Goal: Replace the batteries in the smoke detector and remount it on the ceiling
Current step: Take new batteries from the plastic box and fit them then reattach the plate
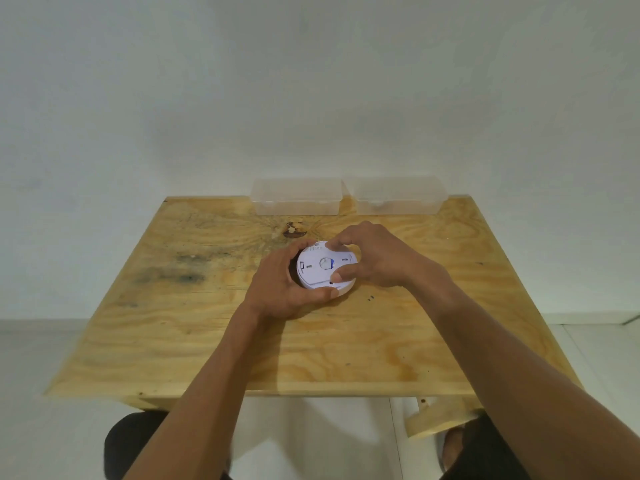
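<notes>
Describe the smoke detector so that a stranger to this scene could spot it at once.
Find the wooden table against the white wall. Near its middle, both hands grip a round white disc: the smoke detector. Unlike the two clear boxes behind, it is opaque and circular.

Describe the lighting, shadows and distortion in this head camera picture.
Head view: soft, dim, even light with faint shadows on the table beneath the arms; the smoke detector, held by the left hand and right hand, looks washed out with a bluish tint; wide-angle bending splays the table's edges; the clear boxes look hazy.
</notes>
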